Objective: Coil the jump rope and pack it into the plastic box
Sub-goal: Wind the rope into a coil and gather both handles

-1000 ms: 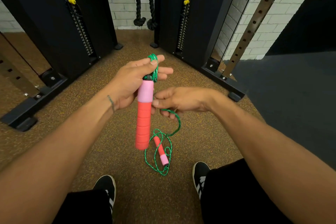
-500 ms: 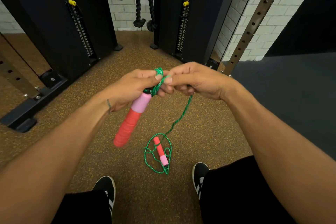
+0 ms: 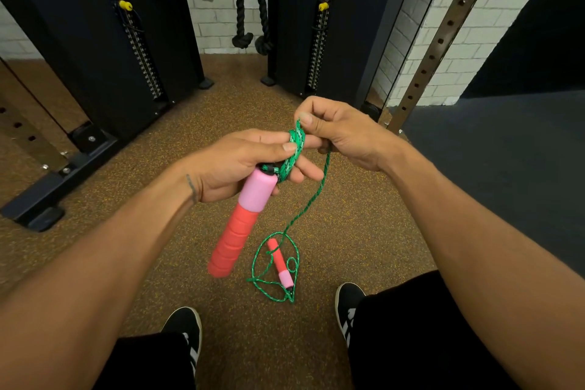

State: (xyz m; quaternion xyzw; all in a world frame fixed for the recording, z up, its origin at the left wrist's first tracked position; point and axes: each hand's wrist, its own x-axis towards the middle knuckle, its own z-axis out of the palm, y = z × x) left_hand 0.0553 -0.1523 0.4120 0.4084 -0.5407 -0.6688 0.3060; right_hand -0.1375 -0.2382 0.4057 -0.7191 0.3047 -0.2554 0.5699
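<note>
The jump rope has a green cord (image 3: 308, 206) and pink-and-red handles. My left hand (image 3: 240, 165) holds several green coils (image 3: 292, 152) wound around its fingers, with one handle (image 3: 242, 222) hanging down from the palm. My right hand (image 3: 338, 133) pinches the cord at the top of the coils. From there the cord drops to the floor, where it lies in loose loops around the second handle (image 3: 280, 264). No plastic box is in view.
Black weight-stack machines (image 3: 104, 51) stand ahead on the brown speckled floor, with a black rope attachment (image 3: 251, 9) hanging between them. A perforated steel upright (image 3: 440, 41) leans at right beside dark matting (image 3: 506, 168). My two black shoes (image 3: 185, 331) are below.
My right hand rose from under the hanging handle up to the coils at my left fingers, laying the cord over them. The held handle swung to the left. The floor loops shifted slightly.
</note>
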